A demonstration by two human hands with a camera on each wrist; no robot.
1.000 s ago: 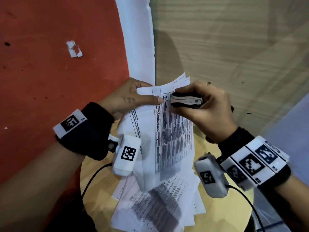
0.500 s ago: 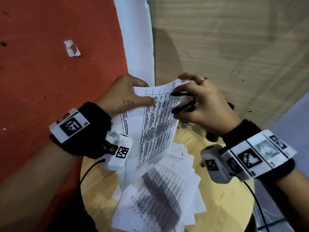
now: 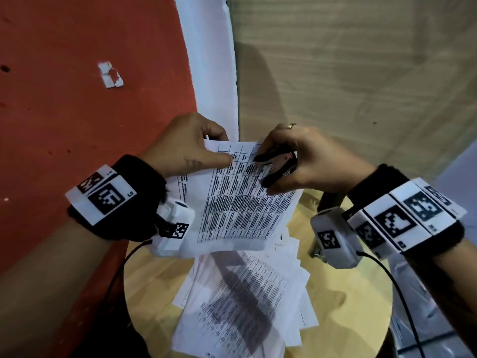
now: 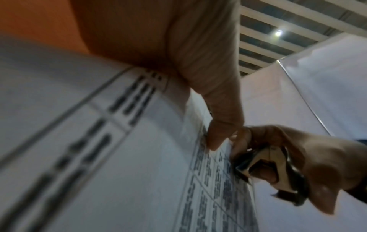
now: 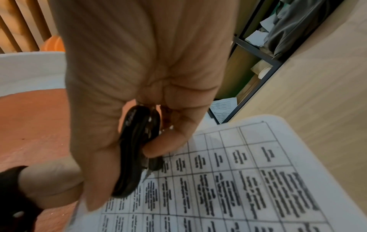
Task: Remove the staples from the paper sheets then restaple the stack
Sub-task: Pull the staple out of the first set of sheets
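Both hands grip as before: left hand (image 3: 185, 146) pinches the sheets (image 3: 242, 202), flatter now; right hand (image 3: 309, 161) squeezes the staple remover (image 3: 277, 164)

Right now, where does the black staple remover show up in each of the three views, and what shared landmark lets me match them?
Head: the staple remover sits centre, slightly right, gripped by the right hand at the held sheet's top corner.
Left wrist: staple remover at lower right, metal claws on the sheet's edge.
Right wrist: staple remover in the centre, below the palm.
Shared landmark: the printed table grid on the held sheet, beside the remover in every view.
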